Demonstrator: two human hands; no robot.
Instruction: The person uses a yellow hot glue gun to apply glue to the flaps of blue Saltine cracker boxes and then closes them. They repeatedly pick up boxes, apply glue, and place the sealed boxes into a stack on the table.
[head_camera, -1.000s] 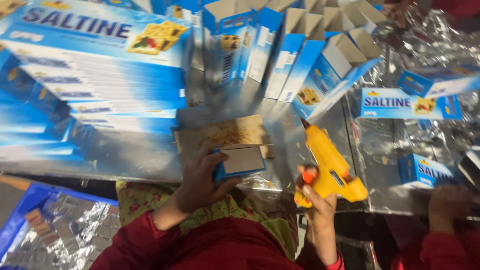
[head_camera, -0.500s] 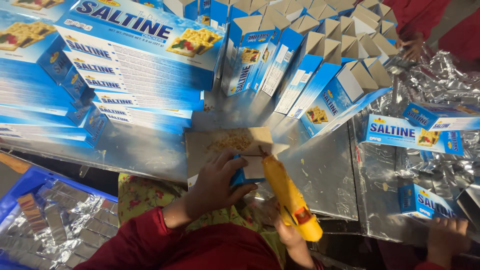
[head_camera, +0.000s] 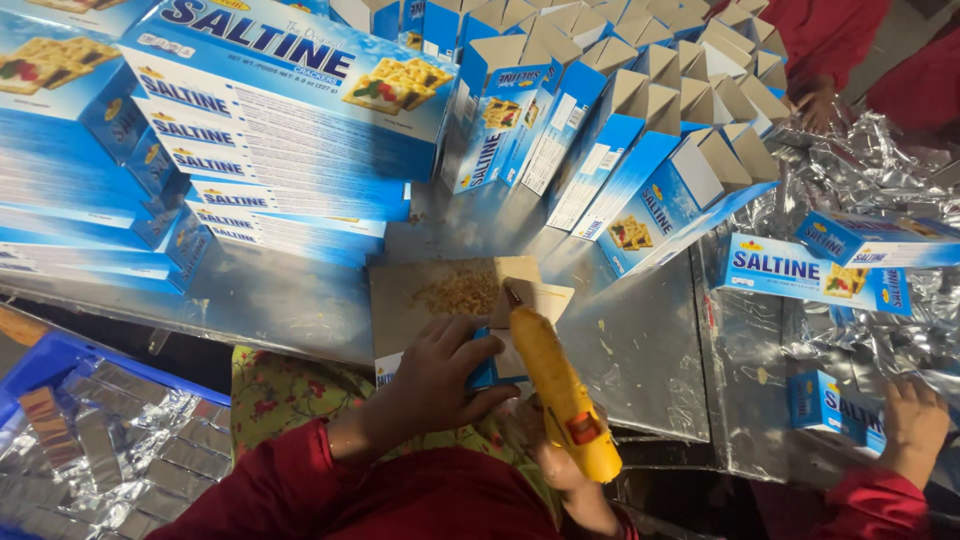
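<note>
At the near edge of the steel bench (head_camera: 300, 300), the person's left hand (head_camera: 440, 375) presses down on a small blue carton (head_camera: 492, 368), fingers wrapped over its side so it sits pinned on a scrap of brown cardboard (head_camera: 440, 295). The right hand (head_camera: 565, 470) grips a yellow glue gun (head_camera: 555, 385), fingers clenched around its handle, nozzle tipped onto the carton's open flap. Stacks of flat blue boxes (head_camera: 250, 150) rise on the left, and a row of open upright cartons (head_camera: 640, 130) leans behind. Another person's hand (head_camera: 915, 425) rests near crumpled foil wrap (head_camera: 860, 180) at right.
</note>
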